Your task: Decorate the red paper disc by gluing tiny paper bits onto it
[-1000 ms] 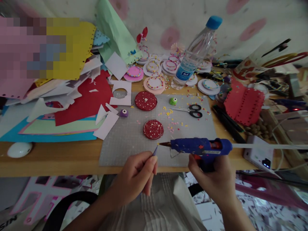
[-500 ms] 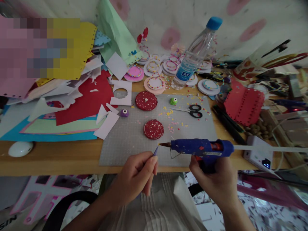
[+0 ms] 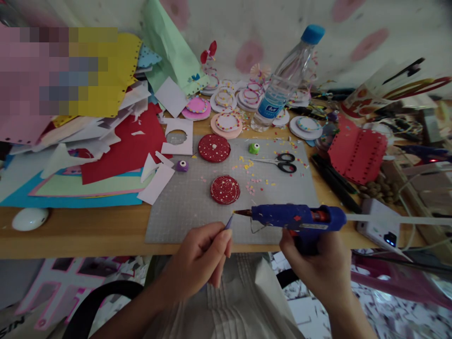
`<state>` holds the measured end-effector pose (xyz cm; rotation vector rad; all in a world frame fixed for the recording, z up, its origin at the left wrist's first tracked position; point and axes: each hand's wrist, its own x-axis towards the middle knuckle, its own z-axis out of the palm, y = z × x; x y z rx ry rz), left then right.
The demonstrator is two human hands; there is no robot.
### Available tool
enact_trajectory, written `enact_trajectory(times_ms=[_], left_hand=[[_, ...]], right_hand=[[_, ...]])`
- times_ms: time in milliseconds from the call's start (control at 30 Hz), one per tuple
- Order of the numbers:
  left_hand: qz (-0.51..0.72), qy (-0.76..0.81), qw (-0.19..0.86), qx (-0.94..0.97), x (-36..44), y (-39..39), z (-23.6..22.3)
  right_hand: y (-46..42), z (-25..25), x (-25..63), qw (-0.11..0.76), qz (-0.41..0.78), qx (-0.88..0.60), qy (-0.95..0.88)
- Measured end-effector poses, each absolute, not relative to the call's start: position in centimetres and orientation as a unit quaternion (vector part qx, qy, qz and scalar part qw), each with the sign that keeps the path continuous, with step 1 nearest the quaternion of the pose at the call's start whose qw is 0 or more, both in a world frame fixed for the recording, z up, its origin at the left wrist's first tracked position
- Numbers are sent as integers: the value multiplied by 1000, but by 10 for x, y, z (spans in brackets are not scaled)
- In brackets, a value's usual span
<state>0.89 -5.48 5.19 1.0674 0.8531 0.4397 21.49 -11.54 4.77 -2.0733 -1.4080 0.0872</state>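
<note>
A: Status on the hands?

B: Right hand (image 3: 318, 263) is wrapped round the grip of the blue glue gun (image 3: 298, 217), barrel level and pointing left. Left hand (image 3: 199, 256) has its fingertips pressed together, pinching a small purple strip (image 3: 229, 221) that pokes up and right. The gun's nozzle tip sits just beside the strip's free end, over the near edge of the grey cutting mat (image 3: 197, 207).

A: Touching?

B: Can't tell. Near contact at most; the gap is too small to resolve.

A: How would you do the glue step cleanly?

B: My read: a small dot only, since the strip end is tiny. Keep the barrel level and bring the strip to the nozzle rather than swinging the gun. Keep the pinch low on the strip so the fingers stay clear of the hot tip. Work over the mat so drips land there, not on the worktop (image 3: 88, 230).

A: Anything close by?

B: Red dotted disc (image 3: 225, 189) on the mat, just beyond the nozzle. A second red disc (image 3: 213, 148) farther back, scissors (image 3: 282, 163) to its right, a water bottle (image 3: 282, 82) behind. Paper scraps piled on the left.

A: Risks?

B: Glue stringing onto the near disc. Pull the nozzle away sideways, not over it.
</note>
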Motion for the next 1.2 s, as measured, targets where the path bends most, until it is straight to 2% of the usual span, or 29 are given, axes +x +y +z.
enact_trajectory(times_ms=[333,1200], left_hand=[[203,387,754,491,8,-52,55],[200,390,752,492,7,-52,53]], right_hand=[[-117,43,223,284,-27,-775,-564],[-119,39,229,255,-52,-757,-600]])
